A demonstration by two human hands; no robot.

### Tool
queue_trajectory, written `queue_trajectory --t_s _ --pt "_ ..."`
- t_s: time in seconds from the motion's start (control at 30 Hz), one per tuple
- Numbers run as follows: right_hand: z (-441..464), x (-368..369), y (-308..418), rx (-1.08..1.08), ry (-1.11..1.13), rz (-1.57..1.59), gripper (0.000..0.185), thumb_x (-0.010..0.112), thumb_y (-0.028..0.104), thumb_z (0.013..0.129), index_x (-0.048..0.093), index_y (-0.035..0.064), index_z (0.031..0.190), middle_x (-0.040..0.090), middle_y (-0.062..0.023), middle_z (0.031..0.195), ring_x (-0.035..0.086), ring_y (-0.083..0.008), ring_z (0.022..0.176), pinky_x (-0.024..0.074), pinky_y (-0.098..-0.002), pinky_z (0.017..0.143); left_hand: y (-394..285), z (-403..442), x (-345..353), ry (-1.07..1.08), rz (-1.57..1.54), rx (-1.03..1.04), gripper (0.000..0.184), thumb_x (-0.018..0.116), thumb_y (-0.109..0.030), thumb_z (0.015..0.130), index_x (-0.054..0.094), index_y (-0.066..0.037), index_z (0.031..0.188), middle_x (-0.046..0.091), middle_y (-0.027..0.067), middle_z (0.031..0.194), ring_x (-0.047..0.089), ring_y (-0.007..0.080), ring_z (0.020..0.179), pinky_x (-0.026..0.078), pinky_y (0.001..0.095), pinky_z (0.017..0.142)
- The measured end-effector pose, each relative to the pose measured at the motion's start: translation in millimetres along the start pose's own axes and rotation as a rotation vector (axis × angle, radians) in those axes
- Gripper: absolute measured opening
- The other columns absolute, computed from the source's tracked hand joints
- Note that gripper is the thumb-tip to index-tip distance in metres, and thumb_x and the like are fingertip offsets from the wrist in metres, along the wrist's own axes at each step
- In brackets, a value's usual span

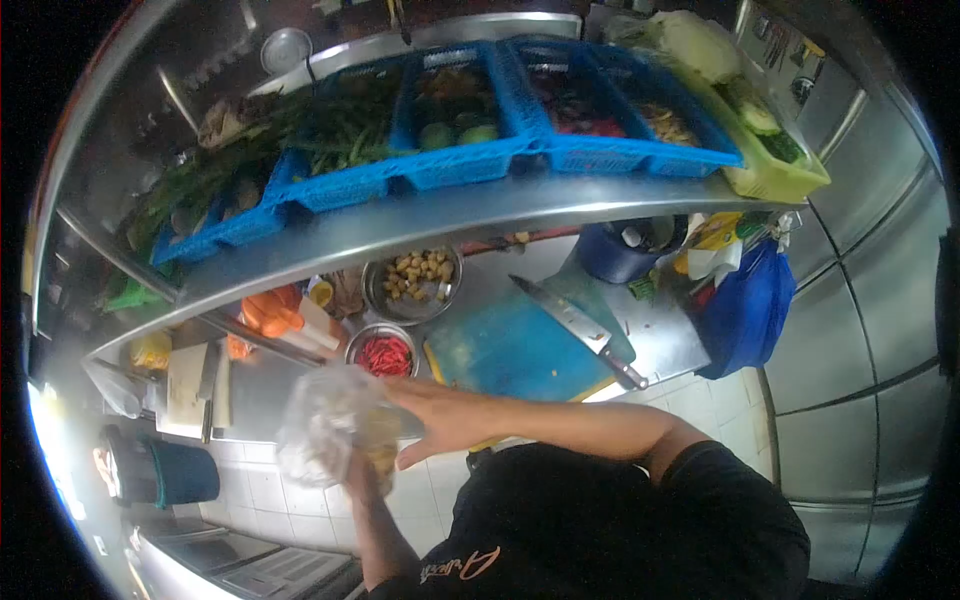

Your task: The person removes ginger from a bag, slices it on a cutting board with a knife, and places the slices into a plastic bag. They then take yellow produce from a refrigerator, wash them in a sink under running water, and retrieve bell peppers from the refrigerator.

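My left hand (pixel 369 478) grips a clear plastic bag (pixel 325 425) from below. Something yellowish shows through the bag's right side, but I cannot make out what it is. My right hand (pixel 450 418) reaches across from the right, thumb spread from the fingers, close against the bag; whether the fingertips touch it is unclear. Just beyond the bag is a metal bowl of red chillies (pixel 385 354). Behind that stands a larger metal bowl (pixel 372 300) with pale yellow-brown chunks (pixel 418 272). A blue cutting board (pixel 510 350) lies right of the bowls, with a large knife (pixel 570 318) across its right part.
Blue baskets (pixel 460 165) of vegetables line the shelf above, with a yellow-green basket (pixel 775 180) at its right end. A dark blue bucket (pixel 620 255) and a blue plastic bag (pixel 745 320) are at the right. Another knife (pixel 209 385) rests on a pale board at left.
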State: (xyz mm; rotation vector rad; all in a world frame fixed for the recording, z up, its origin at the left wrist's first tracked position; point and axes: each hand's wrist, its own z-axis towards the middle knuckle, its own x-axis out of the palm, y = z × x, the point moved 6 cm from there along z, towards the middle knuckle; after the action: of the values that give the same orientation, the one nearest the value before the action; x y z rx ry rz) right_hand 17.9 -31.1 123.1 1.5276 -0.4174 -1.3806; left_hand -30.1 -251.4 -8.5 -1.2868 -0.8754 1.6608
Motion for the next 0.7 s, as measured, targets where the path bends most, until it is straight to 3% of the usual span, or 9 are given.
queue_trajectory --t_s 0.03,0.07,0.13,0.23,0.33,0.43,0.57,0.7 --pt "-1 -1 -1 -0.020 -0.030 0.023 0.072 0.068 0.040 0.078 0.039 0.0001 0.131 0.039 -0.0256 0.135 0.041 -0.0359 0.124 0.0348 -0.0406 0.102 17 -8 23 0.121 0.071 0.100 0.053 0.053 -0.021 0.091 0.034 0.000 0.136 0.041 0.0182 0.135 0.038 0.0309 0.125 0.022 0.0428 0.109" --pt "-3 -6 -6 0.011 -0.073 0.041 0.064 0.064 0.039 0.080 0.043 -0.0005 0.125 0.043 -0.0255 0.130 0.044 -0.0366 0.119 0.0363 -0.0417 0.099 5 -14 49 0.161 0.051 0.115 0.052 0.053 -0.021 0.091 0.035 0.000 0.135 0.042 0.0176 0.134 0.039 0.0304 0.124 0.023 0.0419 0.109" --pt "-10 -16 -21 0.080 -0.154 0.078 0.048 0.058 0.037 0.084 0.052 -0.0018 0.113 0.052 -0.0252 0.118 0.051 -0.0380 0.109 0.0393 -0.0438 0.095 -24 -28 102 0.172 -0.055 0.026 0.049 0.052 -0.022 0.091 0.038 0.000 0.132 0.043 0.0164 0.133 0.040 0.0292 0.123 0.025 0.0399 0.108" --pt "-31 -44 -73 0.359 -0.281 0.154 0.031 0.048 0.029 0.089 0.058 0.0001 0.094 0.062 -0.0188 0.093 0.059 -0.0365 0.088 0.0434 -0.0451 0.082 -46 -51 165 0.217 -0.107 -0.082 0.046 0.052 -0.023 0.091 0.042 0.000 0.129 0.045 0.0146 0.131 0.042 0.0275 0.122 0.028 0.0370 0.106" --pt "-56 -66 -67 0.219 -0.460 0.169 0.032 0.042 0.028 0.091 0.058 0.0012 0.085 0.064 -0.0143 0.079 0.061 -0.0337 0.076 0.0438 -0.0443 0.074 -59 -71 217 0.343 -0.106 -0.109 0.044 0.053 -0.023 0.090 0.044 0.000 0.127 0.046 0.0137 0.129 0.044 0.0267 0.121 0.031 0.0352 0.105" --pt "-72 -75 -70 0.346 -0.409 0.467 0.030 0.042 0.026 0.091 0.058 0.0017 0.085 0.064 -0.0137 0.081 0.061 -0.0309 0.074 0.0443 -0.0424 0.072 -69 -78 258 0.547 -0.096 -0.038 0.045 0.054 -0.022 0.089 0.043 -0.001 0.127 0.047 0.0144 0.128 0.045 0.0276 0.119 0.032 0.0357 0.104" --pt "-89 -92 -67 0.270 -0.401 0.166 0.026 0.043 0.018 0.093 0.059 0.0008 0.082 0.062 -0.0099 0.075 0.060 -0.0167 0.072 0.0467 -0.0315 0.071 -74 -72 293 0.858 -0.074 0.061 0.046 0.057 -0.021 0.088 0.042 -0.002 0.127 0.047 0.0154 0.127 0.046 0.0289 0.117 0.033 0.0362 0.103" --pt "-105 -116 -78 0.226 -0.539 0.364 0.024 0.042 0.017 0.095 0.058 0.0010 0.089 0.063 -0.0072 0.082 0.060 -0.0151 0.076 0.0465 -0.0292 0.074 -111 -62 281 0.829 0.038 0.428 0.048 0.059 -0.020 0.087 0.041 -0.003 0.127 0.047 0.0164 0.125 0.047 0.0302 0.115 0.035 0.0367 0.102"
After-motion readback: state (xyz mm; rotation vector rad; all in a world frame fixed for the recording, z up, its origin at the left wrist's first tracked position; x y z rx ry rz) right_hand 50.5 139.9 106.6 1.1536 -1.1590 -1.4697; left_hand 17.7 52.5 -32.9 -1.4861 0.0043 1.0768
